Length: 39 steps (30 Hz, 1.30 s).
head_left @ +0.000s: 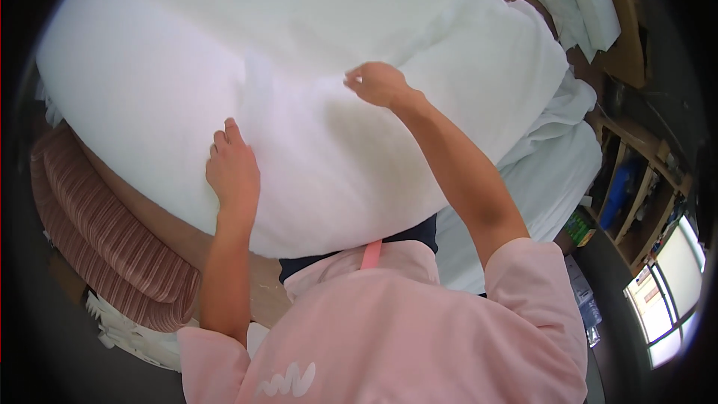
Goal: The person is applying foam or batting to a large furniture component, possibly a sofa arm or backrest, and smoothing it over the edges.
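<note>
A big, thick white sheet of soft padding spreads in front of me, its near edge against my waist. My left hand rests on it at the left, fingers stretched forward and slightly bent, holding nothing. Farther forward and to the right, my right hand is over the same padding with its fingers curled toward the thumb. Whether a bit of the padding is pinched in those fingertips is not plain. Shallow creases run across the surface between my hands.
Striped reddish-brown cushions lie at the left below the padding's edge. Loose white cloth hangs at the right. Beyond it are a wooden shelf unit with a blue item, and a cardboard box beside a white block.
</note>
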{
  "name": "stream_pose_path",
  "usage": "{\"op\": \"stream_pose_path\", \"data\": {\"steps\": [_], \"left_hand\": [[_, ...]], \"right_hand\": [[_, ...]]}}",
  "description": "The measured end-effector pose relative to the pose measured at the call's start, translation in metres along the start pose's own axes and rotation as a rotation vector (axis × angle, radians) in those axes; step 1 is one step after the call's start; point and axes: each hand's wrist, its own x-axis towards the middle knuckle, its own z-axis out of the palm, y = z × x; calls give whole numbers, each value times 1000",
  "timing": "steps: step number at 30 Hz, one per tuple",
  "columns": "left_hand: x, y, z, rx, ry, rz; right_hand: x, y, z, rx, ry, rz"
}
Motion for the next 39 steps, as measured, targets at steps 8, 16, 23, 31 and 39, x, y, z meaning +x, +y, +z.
{"op": "stream_pose_path", "data": {"steps": [8,16,23,31,39], "left_hand": [[109,85,85,-322,51,561],[153,98,84,-397,-569,398],[159,75,185,-139,-522,616],[161,66,186,-229,-606,522],[168,63,142,-117,-624,517]], "right_hand": [[42,33,52,-251,-175,21],[89,49,42,-153,-448,-14],[92,62,77,-357,-39,-175],[62,14,109,-171,-376,37],[72,-16,125,-285,-373,227]]}}
